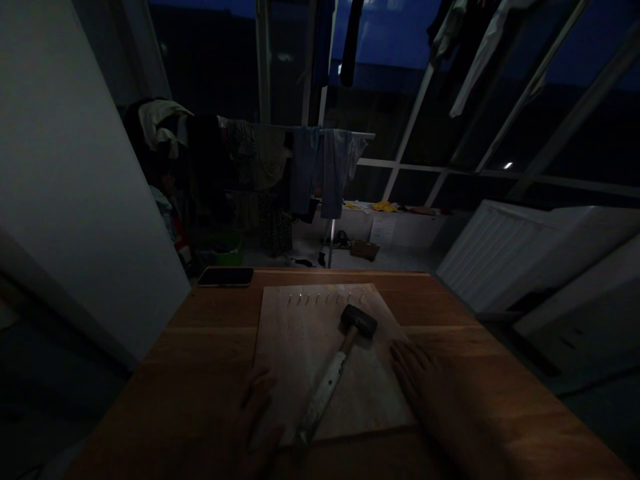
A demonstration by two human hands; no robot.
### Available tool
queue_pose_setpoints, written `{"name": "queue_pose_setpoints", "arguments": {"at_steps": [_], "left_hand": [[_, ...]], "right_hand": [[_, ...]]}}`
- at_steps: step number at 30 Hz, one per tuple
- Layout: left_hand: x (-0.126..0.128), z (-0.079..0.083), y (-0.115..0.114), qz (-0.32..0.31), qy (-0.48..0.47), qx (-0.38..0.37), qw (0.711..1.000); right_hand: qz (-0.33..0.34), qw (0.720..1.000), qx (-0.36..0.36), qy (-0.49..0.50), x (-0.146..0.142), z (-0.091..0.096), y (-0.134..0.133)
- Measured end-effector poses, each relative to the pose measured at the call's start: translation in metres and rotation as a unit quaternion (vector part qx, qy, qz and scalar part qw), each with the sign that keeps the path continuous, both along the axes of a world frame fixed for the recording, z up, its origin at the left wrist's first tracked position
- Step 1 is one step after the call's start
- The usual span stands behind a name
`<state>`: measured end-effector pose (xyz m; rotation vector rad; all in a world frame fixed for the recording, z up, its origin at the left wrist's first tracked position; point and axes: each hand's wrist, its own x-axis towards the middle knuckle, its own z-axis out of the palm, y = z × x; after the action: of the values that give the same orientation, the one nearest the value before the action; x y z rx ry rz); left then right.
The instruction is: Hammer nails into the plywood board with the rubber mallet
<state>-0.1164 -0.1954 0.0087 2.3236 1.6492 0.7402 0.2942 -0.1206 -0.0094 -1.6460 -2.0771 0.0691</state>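
Note:
A pale wooden board (285, 360) lies flat on the table in front of me. Several nails (327, 299) stand in a row along its far edge. Across the board rests a mallet (326, 387), its dark head (359, 321) towards the nails and its white-wrapped handle towards me. My left hand (255, 407) is at the board's left edge, fingers apart and nothing held. On the other side, my right hand (425, 383) lies flat with its fingertips at the board's right edge. Neither hand touches the mallet. The light is dim.
The wooden table (200, 360) carries a dark phone (226, 277) at its far left corner. Beyond it stand a drying rack with clothes (320, 167) and a green basket (227, 250). A white ribbed panel (493, 253) is at the right, a pale wall (75, 167) at the left.

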Motion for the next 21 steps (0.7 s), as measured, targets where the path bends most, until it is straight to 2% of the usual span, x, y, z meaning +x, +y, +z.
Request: {"name": "queue_pose_setpoints", "arguments": {"at_steps": [3,5,8,12,15,18,21], "left_hand": [[0.023,0.001,0.013,-0.025,-0.028,-0.025,0.999],[0.044,-0.002,0.024,-0.053,-0.047,-0.044,0.997],[0.082,-0.003,0.041,-0.119,-0.074,-0.067,0.988],[0.13,0.01,0.064,-0.255,-0.107,-0.139,0.951],[0.157,0.019,0.077,-0.332,-0.123,-0.157,0.922],[0.179,0.023,0.082,-0.363,-0.08,-0.138,0.918],[0.192,0.024,0.077,-0.344,-0.015,-0.088,0.935]], "right_hand": [[-0.01,0.998,0.007,-0.065,0.039,-0.019,-0.007],[-0.03,0.993,0.014,-0.111,0.066,-0.022,-0.01],[-0.099,0.983,0.004,-0.154,0.106,-0.015,-0.012],[-0.254,0.953,-0.039,-0.161,0.156,0.002,-0.01],[-0.289,0.943,-0.067,-0.153,0.186,0.01,-0.007],[-0.287,0.946,-0.065,-0.134,0.205,0.012,-0.008],[-0.303,0.943,-0.051,-0.126,0.213,0.008,-0.011]]}}
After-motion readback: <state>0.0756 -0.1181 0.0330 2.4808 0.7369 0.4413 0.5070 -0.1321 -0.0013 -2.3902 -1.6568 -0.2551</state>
